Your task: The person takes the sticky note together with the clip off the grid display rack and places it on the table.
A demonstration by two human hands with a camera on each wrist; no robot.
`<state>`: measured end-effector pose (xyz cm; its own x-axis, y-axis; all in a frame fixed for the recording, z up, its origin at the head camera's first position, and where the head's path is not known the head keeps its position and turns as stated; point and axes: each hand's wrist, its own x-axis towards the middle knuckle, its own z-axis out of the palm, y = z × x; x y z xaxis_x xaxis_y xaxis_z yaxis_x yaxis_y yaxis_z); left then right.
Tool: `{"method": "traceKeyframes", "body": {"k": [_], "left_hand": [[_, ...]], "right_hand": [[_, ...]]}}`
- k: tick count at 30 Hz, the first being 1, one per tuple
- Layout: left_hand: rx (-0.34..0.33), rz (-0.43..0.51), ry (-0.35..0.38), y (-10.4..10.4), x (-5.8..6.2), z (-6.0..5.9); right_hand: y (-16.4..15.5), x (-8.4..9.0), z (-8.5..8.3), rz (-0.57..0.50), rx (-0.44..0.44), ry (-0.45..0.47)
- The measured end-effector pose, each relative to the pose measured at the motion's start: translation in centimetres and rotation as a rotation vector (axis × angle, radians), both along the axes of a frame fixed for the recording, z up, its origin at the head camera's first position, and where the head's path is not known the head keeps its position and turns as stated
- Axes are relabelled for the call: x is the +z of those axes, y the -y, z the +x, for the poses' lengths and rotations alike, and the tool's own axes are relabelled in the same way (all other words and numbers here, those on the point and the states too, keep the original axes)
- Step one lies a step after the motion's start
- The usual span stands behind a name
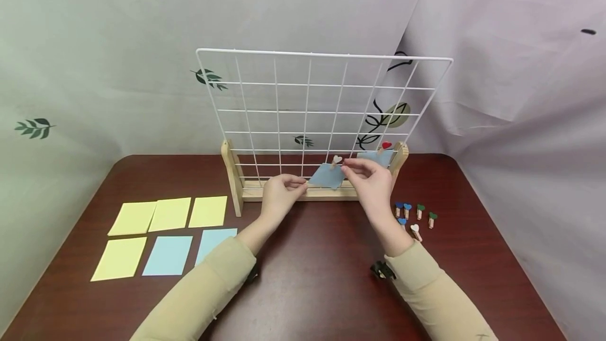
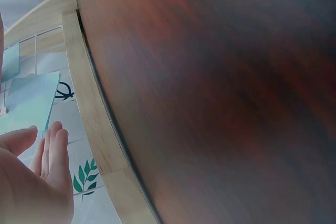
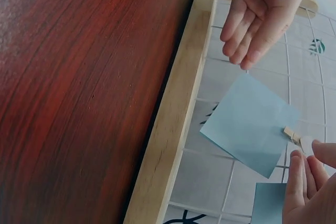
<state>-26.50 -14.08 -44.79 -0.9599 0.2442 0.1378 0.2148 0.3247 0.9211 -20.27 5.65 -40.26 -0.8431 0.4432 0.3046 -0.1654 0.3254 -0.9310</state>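
A white wire grid (image 1: 310, 86) stands in a wooden base (image 1: 284, 192) on the dark red table. A blue paper square (image 1: 325, 176) (image 3: 249, 124) hangs low on the grid from a wooden clip with a pale heart (image 1: 336, 160) (image 3: 299, 140). My right hand (image 1: 352, 168) (image 3: 307, 182) pinches the heart end of that clip with thumb and fingers. My left hand (image 1: 293, 187) (image 3: 260, 17) (image 2: 42, 166) reaches in with relaxed fingers, its fingertips touching the paper's left corner. A second blue square (image 1: 376, 158) hangs to the right from a red-heart clip (image 1: 386, 146).
Several yellow sheets (image 1: 169, 213) and two light blue ones (image 1: 168, 255) lie flat on the table's left side. Several small heart clips (image 1: 414, 217) lie to the right of my right wrist. A draped cloth backdrop (image 1: 118, 41) with leaf prints rises behind the table (image 1: 322, 278).
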Motion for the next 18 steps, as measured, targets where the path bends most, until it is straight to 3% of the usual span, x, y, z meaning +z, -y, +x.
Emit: {"method": "traceKeyframes", "body": {"k": [11, 18], "left_hand": [[0.011, -0.040, -0.050, -0.4, 0.1, 0.2], [0.003, -0.063, -0.073, -0.4, 0.1, 0.3]], "right_hand": [[0.7, -0.4, 0.2, 0.024, -0.049, -0.027], [1.3, -0.8, 0.3, -0.030, -0.055, -0.037]]}}
